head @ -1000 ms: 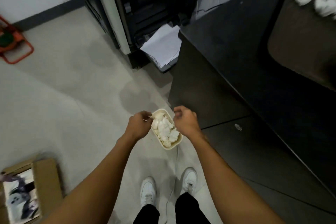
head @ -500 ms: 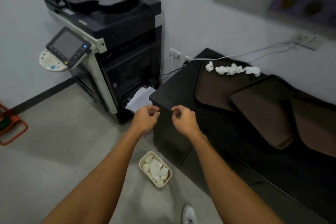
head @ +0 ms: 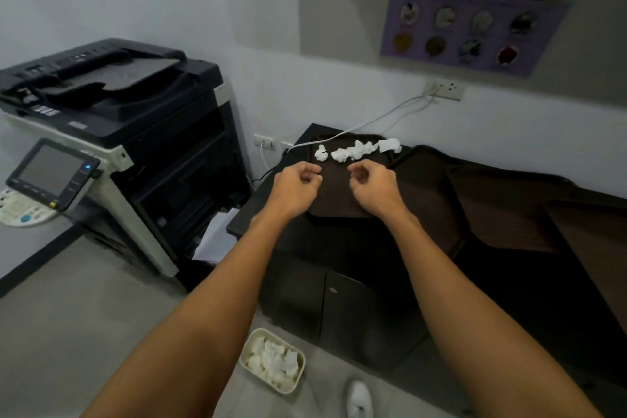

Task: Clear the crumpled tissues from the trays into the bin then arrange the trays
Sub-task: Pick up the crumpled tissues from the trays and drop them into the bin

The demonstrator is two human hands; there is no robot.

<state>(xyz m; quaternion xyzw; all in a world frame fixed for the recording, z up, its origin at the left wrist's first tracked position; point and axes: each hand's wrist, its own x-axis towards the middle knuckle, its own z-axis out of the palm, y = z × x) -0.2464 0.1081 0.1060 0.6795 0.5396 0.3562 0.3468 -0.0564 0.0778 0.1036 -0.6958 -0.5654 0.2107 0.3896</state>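
Several crumpled white tissues [head: 356, 150] lie along the far edge of a dark brown tray [head: 336, 197] on the black cabinet. My left hand [head: 295, 188] and my right hand [head: 375, 188] hover over that tray, just short of the tissues, fingers loosely curled and holding nothing. Two more brown trays, one [head: 427, 200] beside the first and another [head: 509, 214] further right, overlap across the cabinet top. On the floor below stands a small cream bin [head: 273, 363] full of white tissues.
A large black photocopier [head: 118, 146] with a touch panel stands to the left. White cables [head: 383, 117] run from a wall socket down over the cabinet's back corner. The cabinet's door [head: 359, 312] faces me. My white shoe [head: 359, 399] shows near the bin.
My view has lifted from the bin on the floor to the cabinet top. Both hands rose from the bin and moved forward over the left tray, toward the tissues.
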